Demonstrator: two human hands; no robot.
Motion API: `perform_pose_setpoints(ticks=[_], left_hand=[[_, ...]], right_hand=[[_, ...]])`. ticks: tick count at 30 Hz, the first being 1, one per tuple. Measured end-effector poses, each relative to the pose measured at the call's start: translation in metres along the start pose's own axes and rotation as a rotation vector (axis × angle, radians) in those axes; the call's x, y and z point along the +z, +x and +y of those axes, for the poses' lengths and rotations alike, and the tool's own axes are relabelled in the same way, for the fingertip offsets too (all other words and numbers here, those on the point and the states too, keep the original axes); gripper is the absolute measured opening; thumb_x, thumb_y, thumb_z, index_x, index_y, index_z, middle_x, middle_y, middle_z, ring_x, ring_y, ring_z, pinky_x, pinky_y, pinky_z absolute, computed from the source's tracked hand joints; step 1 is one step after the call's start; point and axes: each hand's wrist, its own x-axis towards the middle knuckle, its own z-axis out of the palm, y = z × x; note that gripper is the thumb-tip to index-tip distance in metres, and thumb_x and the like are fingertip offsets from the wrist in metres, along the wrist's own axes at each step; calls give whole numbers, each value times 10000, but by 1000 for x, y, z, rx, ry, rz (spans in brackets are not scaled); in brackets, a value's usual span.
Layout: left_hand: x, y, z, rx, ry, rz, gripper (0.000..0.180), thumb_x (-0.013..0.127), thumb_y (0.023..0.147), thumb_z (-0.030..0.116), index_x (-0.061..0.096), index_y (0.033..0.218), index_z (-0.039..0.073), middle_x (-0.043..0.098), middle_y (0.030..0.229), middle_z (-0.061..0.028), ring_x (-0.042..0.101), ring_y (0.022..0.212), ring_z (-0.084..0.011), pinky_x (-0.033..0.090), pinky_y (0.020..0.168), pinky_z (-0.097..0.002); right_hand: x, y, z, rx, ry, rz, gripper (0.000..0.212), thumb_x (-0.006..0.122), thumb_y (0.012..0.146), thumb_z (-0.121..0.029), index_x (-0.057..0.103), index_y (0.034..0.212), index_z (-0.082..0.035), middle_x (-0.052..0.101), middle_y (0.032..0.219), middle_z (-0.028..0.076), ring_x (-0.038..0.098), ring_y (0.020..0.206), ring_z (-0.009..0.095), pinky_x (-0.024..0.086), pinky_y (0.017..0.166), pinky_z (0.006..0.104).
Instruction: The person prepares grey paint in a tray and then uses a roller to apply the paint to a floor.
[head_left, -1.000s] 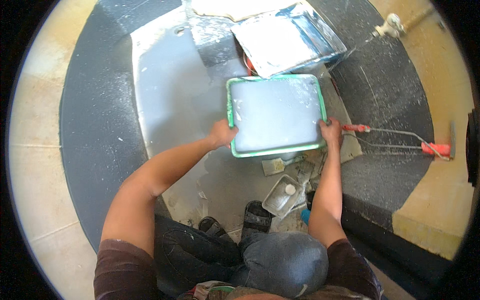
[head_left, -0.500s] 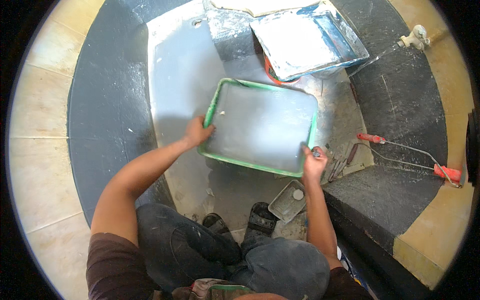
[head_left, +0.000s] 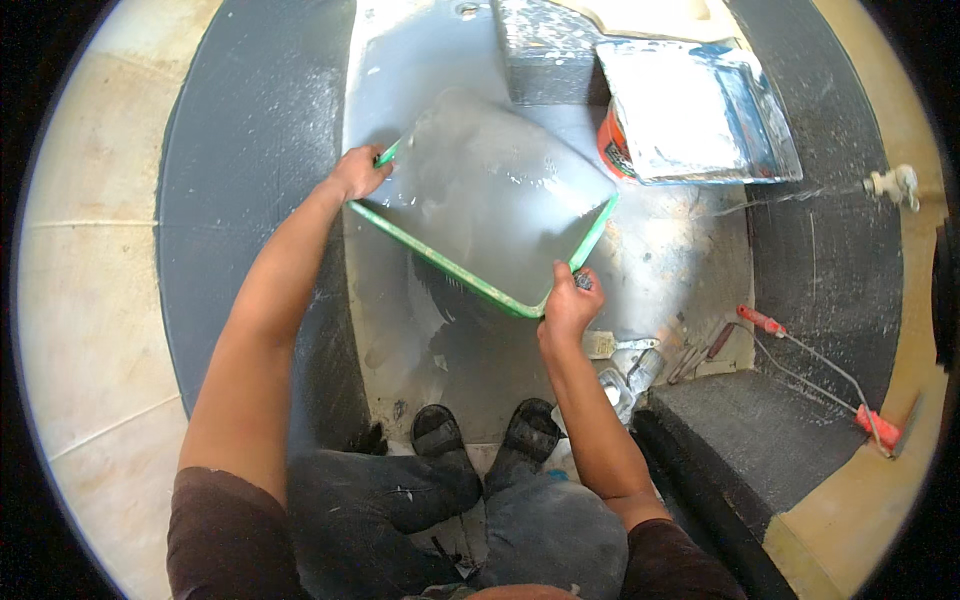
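The left hand (head_left: 358, 172) has its fingers curled over the left rim of the green tray (head_left: 440, 262); the right hand (head_left: 572, 308) has its fingers clamped at the near right corner, though a small dark thing among them is too unclear to name; the tray hangs between the two sets of fingers, tilted, its far rim lost under cloudy grey liquid (head_left: 470, 180).

The chief risk, as I judge it, is the wet rim slipping out of the fingers, since each hand has only an edge and the liquid could shift its weight suddenly; uneven lift between left and right fingers could also twist the tray and send liquid sideways; to the right of and beyond the right fingers is an orange bucket (head_left: 612, 140) with a paint-smeared blue tray (head_left: 743, 105) over it, which a swinging corner might knock; just beside the right fingers, on their right, a paintbrush (head_left: 620, 345) could get splashed; nearer the body than both hands, the sandals (head_left: 437, 430) stand on a wet-looking floor (head_left: 390, 385), where a sudden jerk might cost the person their footing.
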Motion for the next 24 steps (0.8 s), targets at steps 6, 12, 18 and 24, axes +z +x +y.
perform_pose_setpoints(ticks=[6,12,18,24], left_hand=[[23,-14,-22,-23,-27,88,428,653,937,267,581,1285,28,672,1206,-290,628,1161,-465,499,1010,-519],[47,-58,-5,-181,-140,122,425,618,987,384,574,1191,14,681,1123,-302,646,1088,-488,503,952,-564],[91,-113,-12,-331,-282,119,528,508,1039,505,587,1187,5,686,1075,-329,654,1049,-512,498,917,-575],[132,-155,-1,-379,-441,214,583,503,1026,554,668,1154,9,685,1092,-325,640,1069,-520,491,906,-575]], right_hand=[[-4,13,20,-96,-185,11,154,750,858,-70,611,813,-24,565,720,-15,475,631,95,375,582,290],[-31,24,35,-97,-324,-9,151,733,851,-103,626,825,1,595,701,19,509,630,115,422,601,319],[-51,26,24,-99,-446,-66,186,748,867,-142,659,873,20,605,702,21,530,611,127,433,586,330],[-82,59,29,-161,-532,-145,306,792,882,-203,585,758,-15,570,672,2,460,597,120,379,551,336]])
